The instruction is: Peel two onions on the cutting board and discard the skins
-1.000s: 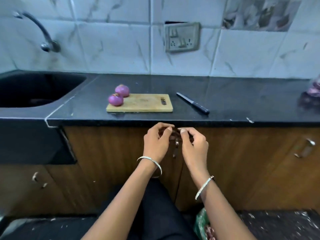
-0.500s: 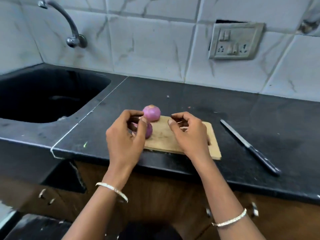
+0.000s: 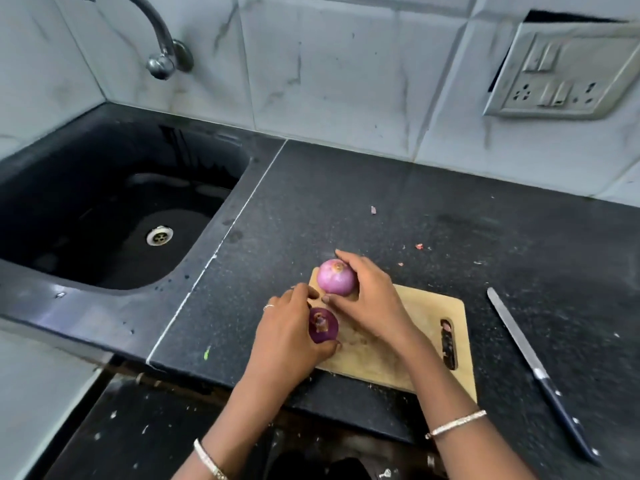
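Hands cover both onions on the board (image 3: 422,327): left hand (image 3: 287,344) fingers grip the dark onion (image 3: 323,325), right hand (image 3: 372,303) fingers cup the pale onion (image 3: 336,277); knife (image 3: 535,368) right, sink (image 3: 104,209) left.

worktop (image 3: 398,202): black speckled stone, semi-gloss. cutting board (image 3: 422,327): pale wood, matt, scuffed. far onion (image 3: 336,276): smooth, pink, slight sheen. near onion (image 3: 323,325): glossy dark purple. knife (image 3: 535,367): bare metal blade, dark riveted handle. tap (image 3: 157,39): shiny metal.

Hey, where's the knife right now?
In the head view the knife lies flat on the black counter, to the right of the cutting board and clear of it, untouched by either hand.
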Tool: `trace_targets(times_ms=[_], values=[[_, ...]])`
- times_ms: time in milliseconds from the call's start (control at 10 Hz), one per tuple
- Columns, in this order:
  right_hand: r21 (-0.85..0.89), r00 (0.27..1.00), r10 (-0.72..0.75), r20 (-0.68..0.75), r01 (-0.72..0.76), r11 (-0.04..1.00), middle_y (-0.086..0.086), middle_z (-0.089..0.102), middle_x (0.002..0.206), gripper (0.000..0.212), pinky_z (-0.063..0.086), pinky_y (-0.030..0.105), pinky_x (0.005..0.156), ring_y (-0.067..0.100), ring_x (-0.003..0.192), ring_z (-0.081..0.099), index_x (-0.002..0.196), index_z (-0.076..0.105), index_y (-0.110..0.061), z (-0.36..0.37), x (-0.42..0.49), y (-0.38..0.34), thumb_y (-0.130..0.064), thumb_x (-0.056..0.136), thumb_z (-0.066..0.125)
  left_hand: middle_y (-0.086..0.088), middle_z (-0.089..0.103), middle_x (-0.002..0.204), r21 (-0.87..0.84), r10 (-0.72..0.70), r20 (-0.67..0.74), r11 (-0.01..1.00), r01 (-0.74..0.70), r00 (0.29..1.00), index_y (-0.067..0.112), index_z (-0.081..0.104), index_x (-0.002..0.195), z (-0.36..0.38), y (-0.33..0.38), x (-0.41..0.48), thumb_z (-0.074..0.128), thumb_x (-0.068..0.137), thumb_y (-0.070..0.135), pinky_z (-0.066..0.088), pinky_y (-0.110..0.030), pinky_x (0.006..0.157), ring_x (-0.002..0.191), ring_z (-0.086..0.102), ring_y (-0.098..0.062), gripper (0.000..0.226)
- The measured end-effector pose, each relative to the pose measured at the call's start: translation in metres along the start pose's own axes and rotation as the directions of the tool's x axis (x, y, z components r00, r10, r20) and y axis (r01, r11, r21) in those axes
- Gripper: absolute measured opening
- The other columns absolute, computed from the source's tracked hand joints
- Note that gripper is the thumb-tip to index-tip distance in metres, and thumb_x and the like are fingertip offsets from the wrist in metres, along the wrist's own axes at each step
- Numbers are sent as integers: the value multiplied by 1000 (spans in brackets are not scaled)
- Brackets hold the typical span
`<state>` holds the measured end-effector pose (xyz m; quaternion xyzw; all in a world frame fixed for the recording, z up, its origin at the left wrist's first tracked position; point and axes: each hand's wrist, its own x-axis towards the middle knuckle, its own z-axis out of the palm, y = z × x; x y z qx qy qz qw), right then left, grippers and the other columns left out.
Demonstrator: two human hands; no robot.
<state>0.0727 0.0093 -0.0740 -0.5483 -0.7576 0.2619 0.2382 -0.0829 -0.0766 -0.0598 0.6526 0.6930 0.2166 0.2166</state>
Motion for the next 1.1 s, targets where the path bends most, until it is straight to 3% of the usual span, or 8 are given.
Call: trace_targets(times_ms=[200,300,500,600,700,900,1100], values=[[127,984,130,-121,-115,985,-6,66,123,74,51,33,99,13,113,63,131,64,-22,-16,-13,-14,-29,64,94,3,66,111,-44,-23,29,999,24,999,18,59,119,-16,10,13,86,67,36,40,-30,84,103,58,-24,61],[198,950,222,-218,-180,964,-11,65,121,73,53,22,91,4,109,62,131,64,-25,-37,-31,-17,-29,65,94,3,65,112,-100,29,10,995,-27,1000,18,60,119,-25,18,23,89,67,34,42,-29,84,103,56,-22,62],[247,856,362,-370,-285,926,-12,65,119,73,57,28,90,3,108,63,128,65,-24,-65,-80,0,-23,62,97,5,62,120,-157,171,61,975,-160,983,20,60,125,-18,35,35,89,70,28,38,-22,88,110,52,-17,62],[219,835,391,-387,-329,919,-11,67,116,72,53,25,95,7,108,64,124,66,-23,-61,-96,7,-24,60,98,4,62,125,-157,177,115,975,-158,977,20,58,127,-7,37,34,88,72,25,42,-28,93,115,51,-19,63],[187,843,400,-360,-355,916,-9,67,115,71,49,23,97,11,108,64,124,66,-23,-51,-102,11,-26,60,98,2,62,125,-155,188,148,974,-165,971,18,58,128,4,36,32,88,71,24,40,-25,90,116,51,-21,64],[134,863,390,-321,-366,921,-3,67,115,73,50,31,97,18,108,63,126,64,-20,-39,-106,20,-33,62,97,1,62,124,-145,173,155,978,-151,973,18,59,127,17,26,28,88,70,23,46,-32,92,114,53,-23,64],[92,897,367,-245,-355,930,0,62,121,79,39,22,97,21,114,58,130,59,-18,-40,-101,29,-36,62,96,2,59,127,-209,187,171,966,-150,967,16,59,129,13,22,28,93,68,27,47,-33,99,116,56,-20,71]])
